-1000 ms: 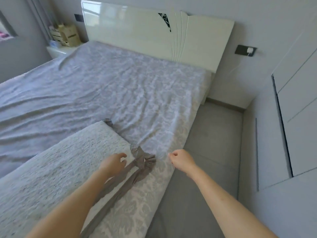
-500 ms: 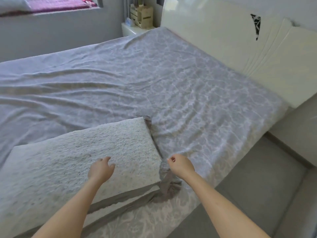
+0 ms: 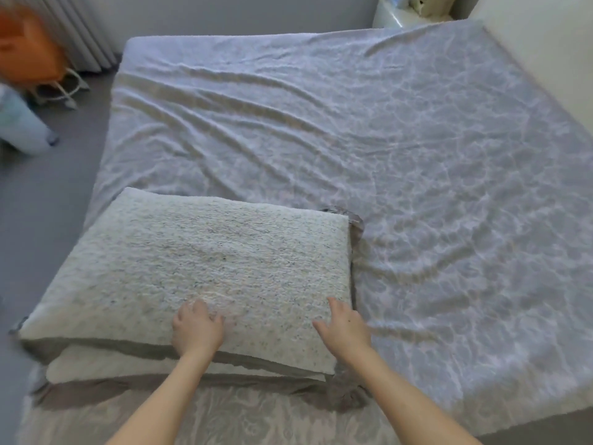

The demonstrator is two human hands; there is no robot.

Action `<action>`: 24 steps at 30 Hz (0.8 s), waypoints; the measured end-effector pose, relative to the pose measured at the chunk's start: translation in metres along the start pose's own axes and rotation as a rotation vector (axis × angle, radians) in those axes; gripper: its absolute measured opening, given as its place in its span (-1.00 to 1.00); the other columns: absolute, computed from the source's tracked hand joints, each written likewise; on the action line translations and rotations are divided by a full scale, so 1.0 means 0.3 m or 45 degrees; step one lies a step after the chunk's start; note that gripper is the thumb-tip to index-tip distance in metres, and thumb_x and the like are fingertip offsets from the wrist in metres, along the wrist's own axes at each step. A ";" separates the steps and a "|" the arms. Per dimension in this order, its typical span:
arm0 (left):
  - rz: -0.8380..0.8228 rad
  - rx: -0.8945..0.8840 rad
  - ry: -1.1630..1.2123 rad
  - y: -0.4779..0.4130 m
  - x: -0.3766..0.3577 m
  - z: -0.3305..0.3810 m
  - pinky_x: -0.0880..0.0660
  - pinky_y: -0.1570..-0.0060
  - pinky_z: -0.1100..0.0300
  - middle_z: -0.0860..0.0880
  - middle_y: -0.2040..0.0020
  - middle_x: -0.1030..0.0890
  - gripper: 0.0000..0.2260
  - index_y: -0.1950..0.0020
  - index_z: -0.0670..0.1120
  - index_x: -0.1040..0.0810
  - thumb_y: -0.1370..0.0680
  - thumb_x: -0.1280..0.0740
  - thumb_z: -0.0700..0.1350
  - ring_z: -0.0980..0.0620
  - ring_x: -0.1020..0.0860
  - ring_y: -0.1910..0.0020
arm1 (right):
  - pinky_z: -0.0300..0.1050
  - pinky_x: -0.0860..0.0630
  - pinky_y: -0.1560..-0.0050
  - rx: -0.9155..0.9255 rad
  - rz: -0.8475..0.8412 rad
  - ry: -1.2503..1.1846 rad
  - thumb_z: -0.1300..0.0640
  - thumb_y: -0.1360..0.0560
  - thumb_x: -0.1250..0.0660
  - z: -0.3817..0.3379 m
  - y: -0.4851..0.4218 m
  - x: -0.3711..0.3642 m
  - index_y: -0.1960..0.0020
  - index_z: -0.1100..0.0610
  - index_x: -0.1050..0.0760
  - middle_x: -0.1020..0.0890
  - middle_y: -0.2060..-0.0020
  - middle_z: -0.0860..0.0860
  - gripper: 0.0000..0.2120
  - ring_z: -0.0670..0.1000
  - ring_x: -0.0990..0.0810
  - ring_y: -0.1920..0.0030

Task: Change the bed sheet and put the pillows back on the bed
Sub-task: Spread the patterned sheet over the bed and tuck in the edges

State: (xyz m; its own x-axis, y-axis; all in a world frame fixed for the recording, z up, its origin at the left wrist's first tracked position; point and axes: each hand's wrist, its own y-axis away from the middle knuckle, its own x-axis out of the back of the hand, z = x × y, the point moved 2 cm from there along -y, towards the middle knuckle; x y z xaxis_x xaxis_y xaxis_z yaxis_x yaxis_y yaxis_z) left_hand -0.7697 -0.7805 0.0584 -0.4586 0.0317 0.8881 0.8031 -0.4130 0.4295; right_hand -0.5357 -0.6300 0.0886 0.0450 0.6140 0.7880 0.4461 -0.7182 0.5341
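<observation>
Both hands rest spread and flat, holding nothing: left hand (image 3: 197, 327) and right hand (image 3: 345, 326) press the top pillow (image 3: 199, 268), I think to grip and move it. One bed sheet (image 3: 417, 155) covers the bed. Two pillows lie stacked at the bed's near corner.

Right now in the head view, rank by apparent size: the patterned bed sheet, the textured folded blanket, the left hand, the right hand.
1. Bed sheet, largest.
2. Folded blanket.
3. Left hand and right hand look alike; no ranking between them.
</observation>
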 end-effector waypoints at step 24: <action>-0.272 0.141 -0.349 0.369 -0.763 -0.559 -0.05 -0.39 -0.26 -0.03 -0.56 0.22 -0.40 -0.54 0.13 0.24 -0.57 0.15 0.31 -0.07 0.19 -0.54 | 0.11 -0.12 -0.44 -0.114 -0.086 0.434 -0.15 -0.59 -0.07 0.753 -0.055 -0.640 -0.51 0.03 -0.18 -0.02 -0.54 0.13 -0.46 0.15 0.00 -0.53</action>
State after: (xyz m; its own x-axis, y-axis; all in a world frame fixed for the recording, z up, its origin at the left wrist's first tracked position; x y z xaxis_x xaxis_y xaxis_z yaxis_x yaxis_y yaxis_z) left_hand -0.6396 -0.9862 -0.1248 -0.5138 0.3555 0.7808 0.7431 -0.2703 0.6121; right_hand -0.3499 -0.6619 -0.1406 -0.2894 0.5277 0.7986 0.3568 -0.7147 0.6016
